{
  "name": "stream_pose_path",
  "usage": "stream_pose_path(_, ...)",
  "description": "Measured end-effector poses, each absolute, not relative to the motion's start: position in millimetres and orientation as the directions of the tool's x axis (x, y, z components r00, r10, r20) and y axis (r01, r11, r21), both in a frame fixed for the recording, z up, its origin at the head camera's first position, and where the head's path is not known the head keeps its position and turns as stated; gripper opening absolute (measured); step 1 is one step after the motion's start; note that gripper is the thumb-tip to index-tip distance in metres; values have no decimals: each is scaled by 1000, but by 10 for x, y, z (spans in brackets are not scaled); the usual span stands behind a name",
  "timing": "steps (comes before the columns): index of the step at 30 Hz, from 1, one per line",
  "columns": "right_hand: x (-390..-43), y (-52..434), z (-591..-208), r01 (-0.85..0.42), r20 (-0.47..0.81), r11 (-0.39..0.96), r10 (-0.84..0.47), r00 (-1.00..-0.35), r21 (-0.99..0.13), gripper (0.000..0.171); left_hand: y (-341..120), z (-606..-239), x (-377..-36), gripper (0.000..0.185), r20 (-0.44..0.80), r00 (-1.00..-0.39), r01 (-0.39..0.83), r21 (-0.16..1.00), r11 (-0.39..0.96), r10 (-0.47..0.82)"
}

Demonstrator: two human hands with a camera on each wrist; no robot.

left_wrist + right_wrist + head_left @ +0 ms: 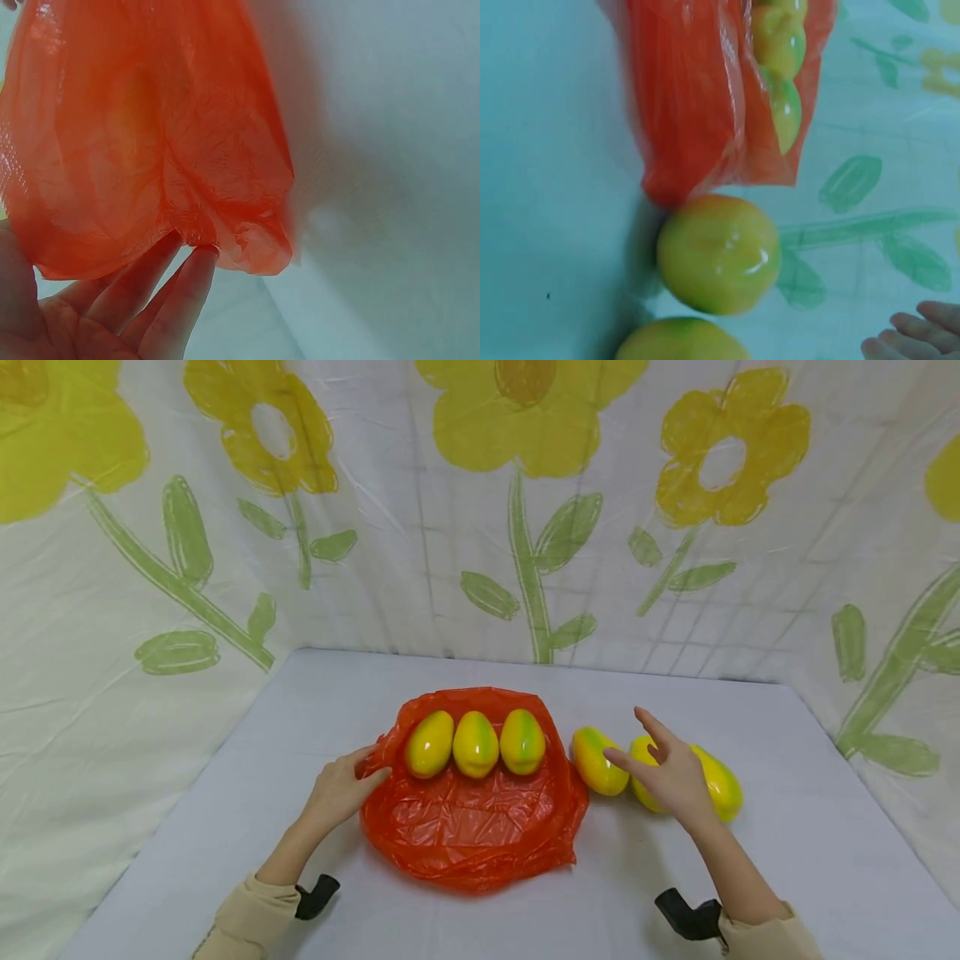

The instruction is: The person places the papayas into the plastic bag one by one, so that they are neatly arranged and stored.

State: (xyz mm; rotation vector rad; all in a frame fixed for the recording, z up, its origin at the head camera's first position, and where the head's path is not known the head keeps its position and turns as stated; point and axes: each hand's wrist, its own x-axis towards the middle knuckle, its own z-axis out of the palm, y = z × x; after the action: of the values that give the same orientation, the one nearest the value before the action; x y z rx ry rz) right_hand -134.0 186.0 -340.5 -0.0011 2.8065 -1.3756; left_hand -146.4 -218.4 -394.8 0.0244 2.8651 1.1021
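At the left, the left hand (339, 791) rests on the white table (810, 852) with its fingers (176, 289) nearly straight, their tips touching the crumpled edge of the orange plastic bag (472, 827); it seems to steady that edge, though the wrist view is too close to show whether any film is pinched. The bag lies spread flat with its mouth toward the back, and three yellow-green mangoes (475, 743) sit in a row on it, touching side by side, likely lined up so that they stay put. Just right of the bag, a fourth mango (597, 762) lies on the bare table, near the bag's rim. The right hand (672, 772) hovers spread wide above a fifth mango (723, 787), holding nothing, its fingers straight. A flower-printed cloth (150, 568) walls the table.
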Motion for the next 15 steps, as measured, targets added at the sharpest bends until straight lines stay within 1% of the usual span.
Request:
stream_pose_path(5,-1310,2023,-3385,45,-36,620,27,-999,-784,86,-2178,-3944,-1458,52,-56,-998,-7,672,740,41)
stream_pose_path(10,-1314,2240,-3346,72,-23,635,85,-996,-769,87,-2175,-3941,-1457,52,-53,-998,-5,672,740,41)
stream_pose_path(15,-1305,2461,-3340,90,-12,596,133,-991,-798,86,-2172,-3935,-1458,52,-58,-997,-7,672,740,44)
